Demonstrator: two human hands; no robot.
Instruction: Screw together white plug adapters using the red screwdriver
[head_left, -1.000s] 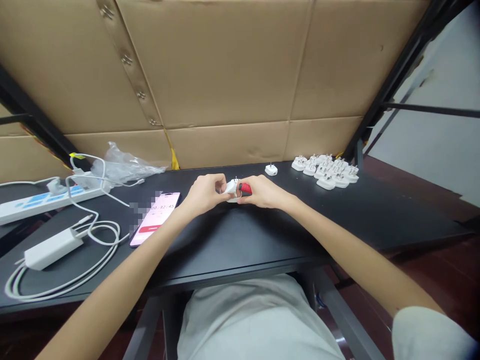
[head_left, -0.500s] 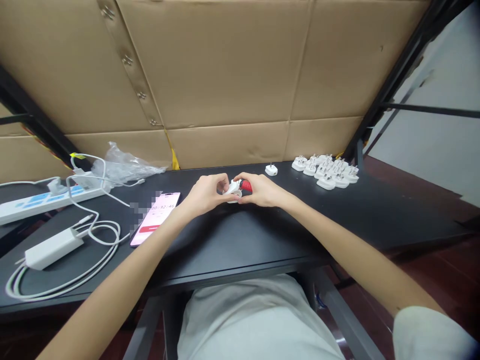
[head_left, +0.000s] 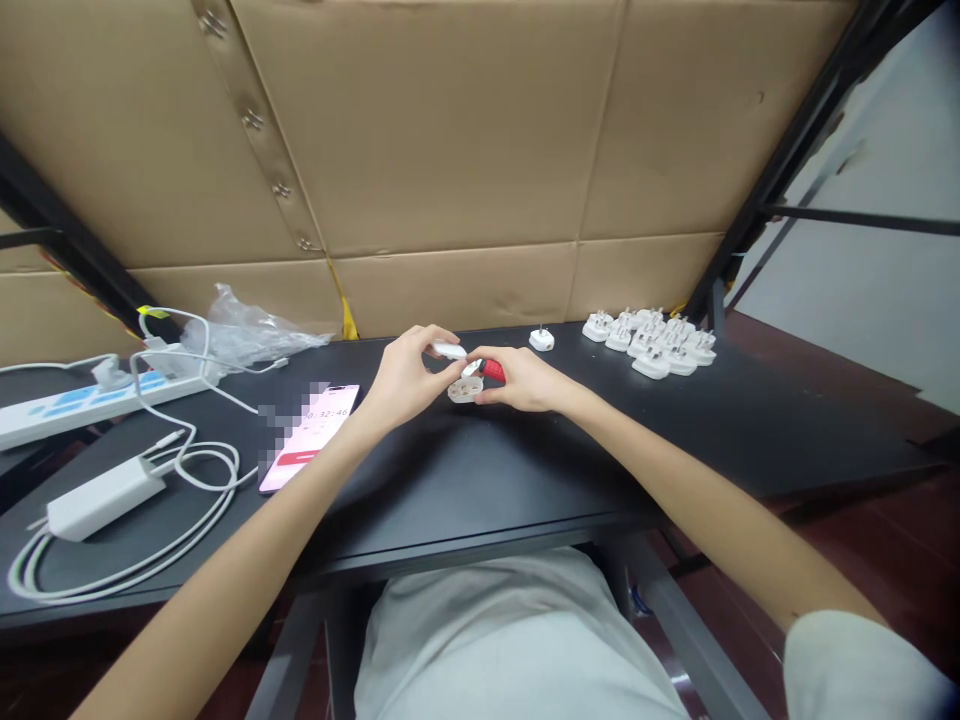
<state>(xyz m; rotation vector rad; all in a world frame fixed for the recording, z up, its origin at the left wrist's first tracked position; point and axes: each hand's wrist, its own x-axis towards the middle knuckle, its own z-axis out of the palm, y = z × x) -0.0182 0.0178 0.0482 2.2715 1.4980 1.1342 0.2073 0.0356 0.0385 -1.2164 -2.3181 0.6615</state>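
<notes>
My left hand (head_left: pixel 409 380) pinches a thin white plug cover (head_left: pixel 450 350), lifted just above the black table (head_left: pixel 525 470). Below it the open white plug base (head_left: pixel 463 389) rests on the table, its inside facing up. My right hand (head_left: pixel 525 381) is closed on a red-handled tool (head_left: pixel 492 372) whose tip points at the base. A single white plug (head_left: pixel 541 340) stands a little behind my hands.
Several white plugs (head_left: pixel 654 343) are grouped at the back right. A phone (head_left: pixel 311 435) with a pink screen lies to the left, then a white charger (head_left: pixel 105 495) with coiled cable, a power strip (head_left: pixel 90 395) and a clear plastic bag (head_left: pixel 247 330). Cardboard (head_left: pixel 450 150) lines the back.
The white plug has come apart: my left hand lifted its cover up and left, while the base stays on the table by my right hand.
</notes>
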